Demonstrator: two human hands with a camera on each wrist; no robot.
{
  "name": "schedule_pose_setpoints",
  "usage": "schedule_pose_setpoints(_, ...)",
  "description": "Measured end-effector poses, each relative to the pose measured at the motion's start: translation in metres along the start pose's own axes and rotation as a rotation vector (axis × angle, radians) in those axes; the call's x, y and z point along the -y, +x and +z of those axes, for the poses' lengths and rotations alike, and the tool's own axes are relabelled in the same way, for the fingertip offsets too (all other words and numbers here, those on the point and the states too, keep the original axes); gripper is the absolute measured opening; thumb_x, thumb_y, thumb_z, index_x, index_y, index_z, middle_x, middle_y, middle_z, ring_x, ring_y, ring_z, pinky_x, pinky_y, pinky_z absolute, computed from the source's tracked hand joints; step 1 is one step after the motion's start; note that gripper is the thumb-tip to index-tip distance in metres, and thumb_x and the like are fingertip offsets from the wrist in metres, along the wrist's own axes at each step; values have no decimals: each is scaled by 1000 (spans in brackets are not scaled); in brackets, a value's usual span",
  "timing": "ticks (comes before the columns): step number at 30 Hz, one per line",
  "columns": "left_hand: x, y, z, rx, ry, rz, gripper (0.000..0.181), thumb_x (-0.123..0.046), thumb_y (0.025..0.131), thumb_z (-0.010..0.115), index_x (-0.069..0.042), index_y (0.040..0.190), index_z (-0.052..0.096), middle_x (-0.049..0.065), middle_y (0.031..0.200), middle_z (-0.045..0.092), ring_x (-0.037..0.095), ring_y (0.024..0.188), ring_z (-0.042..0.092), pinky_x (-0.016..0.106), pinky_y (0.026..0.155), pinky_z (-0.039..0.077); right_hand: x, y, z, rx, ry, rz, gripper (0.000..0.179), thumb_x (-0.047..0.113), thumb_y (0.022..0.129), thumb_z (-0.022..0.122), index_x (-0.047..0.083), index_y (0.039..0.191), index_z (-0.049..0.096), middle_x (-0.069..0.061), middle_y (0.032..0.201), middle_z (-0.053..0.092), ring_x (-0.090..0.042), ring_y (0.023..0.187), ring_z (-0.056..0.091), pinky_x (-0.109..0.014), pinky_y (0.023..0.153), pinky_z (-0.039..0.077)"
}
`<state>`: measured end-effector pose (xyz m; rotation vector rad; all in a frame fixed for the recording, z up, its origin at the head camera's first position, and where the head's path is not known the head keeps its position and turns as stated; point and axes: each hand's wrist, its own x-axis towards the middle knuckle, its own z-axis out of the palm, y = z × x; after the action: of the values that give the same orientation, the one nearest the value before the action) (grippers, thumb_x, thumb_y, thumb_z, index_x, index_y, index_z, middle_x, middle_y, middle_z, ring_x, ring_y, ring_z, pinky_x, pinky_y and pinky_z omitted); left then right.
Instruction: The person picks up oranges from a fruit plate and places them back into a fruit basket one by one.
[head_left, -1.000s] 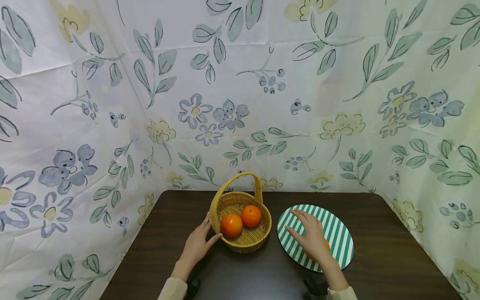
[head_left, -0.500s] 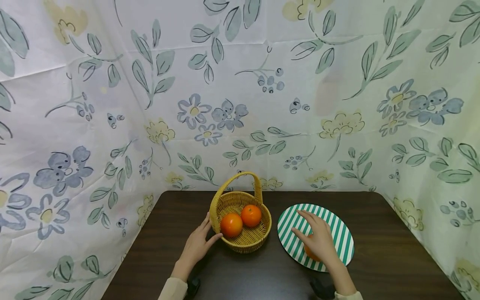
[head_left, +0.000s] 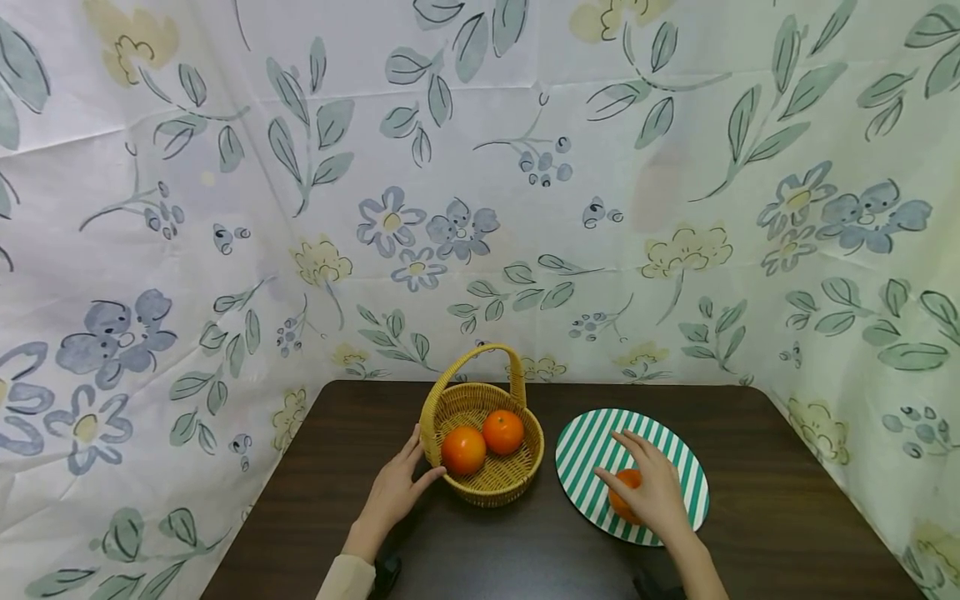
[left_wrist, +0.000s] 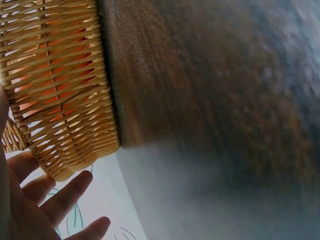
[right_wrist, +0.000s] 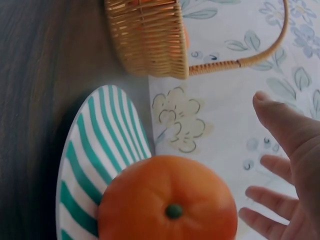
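Observation:
A yellow wicker basket (head_left: 491, 492) with a tall arched handle stands at the table's middle. Inside it lie two oranges, one at the front left (head_left: 463, 450) and one farther back (head_left: 503, 432). My left hand (head_left: 392, 492) touches the basket's left side, its thumb and fingers spread and fairly straight. On a round green-and-white striped plate (head_left: 583, 471) lies another orange (head_left: 624, 498), partly covered by my right hand in the head view. That right hand (head_left: 652, 490) hovers over it, fingers spread. In the right wrist view a gap separates the fingers from the orange (right_wrist: 167, 200) with its green stem spot.
The dark wooden table (head_left: 495, 558) runs back to a floral cloth (head_left: 525, 208) that hangs behind it and along both sides. The plate lies right of the basket, a short stretch of table between them.
My right hand has shifted right and slightly toward me over the plate, uncovering more of the orange. My left hand and the basket have stayed in place.

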<state>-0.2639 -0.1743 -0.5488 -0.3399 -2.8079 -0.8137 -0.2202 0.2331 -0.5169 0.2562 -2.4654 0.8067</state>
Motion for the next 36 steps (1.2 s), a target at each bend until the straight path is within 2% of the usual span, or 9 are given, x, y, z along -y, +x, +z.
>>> schedule_pose_setpoints(12, 1, -1, 3, -1, -16, -11, 72, -64, 83, 50, -39, 145, 23, -10, 153, 16, 31, 128, 43, 53, 99, 38, -10, -14, -2, 46, -8, 88, 66, 44, 73, 76, 12, 128, 55, -18, 131, 50, -41, 114, 45, -64, 83, 34)
schedule_pose_setpoints(17, 1, -2, 3, 1, -22, -12, 74, -67, 82, 48, -38, 145, 23, -9, 154, 16, 30, 129, 42, 53, 99, 38, -10, -17, -6, 84, -31, 138, 70, 47, 73, 75, 13, 130, 54, -20, 133, 48, -42, 114, 45, -66, 82, 36)
schedule_pose_setpoints(25, 0, 0, 2, 5, -30, -18, 76, -69, 81, 47, -38, 145, 21, -12, 153, 13, 29, 130, 41, 53, 99, 39, -18, -24, -8, 111, -18, 124, 68, 46, 75, 74, 12, 130, 53, -19, 131, 49, -40, 108, 50, -62, 76, 44)
schedule_pose_setpoints(32, -1, -1, 2, -3, -44, -21, 74, -62, 83, 52, -34, 146, 25, -10, 154, 14, 29, 129, 42, 53, 98, 39, -23, -30, -7, 145, -19, 151, 70, 47, 76, 73, 13, 133, 51, -20, 132, 46, -43, 107, 49, -60, 76, 45)
schedule_pose_setpoints(36, -1, -1, 2, 2, -47, -28, 74, -62, 83, 52, -31, 146, 26, -10, 154, 14, 29, 129, 42, 53, 98, 39, -23, -32, -6, 163, -15, 164, 72, 48, 75, 73, 13, 134, 50, -21, 133, 45, -43, 106, 49, -56, 71, 49)
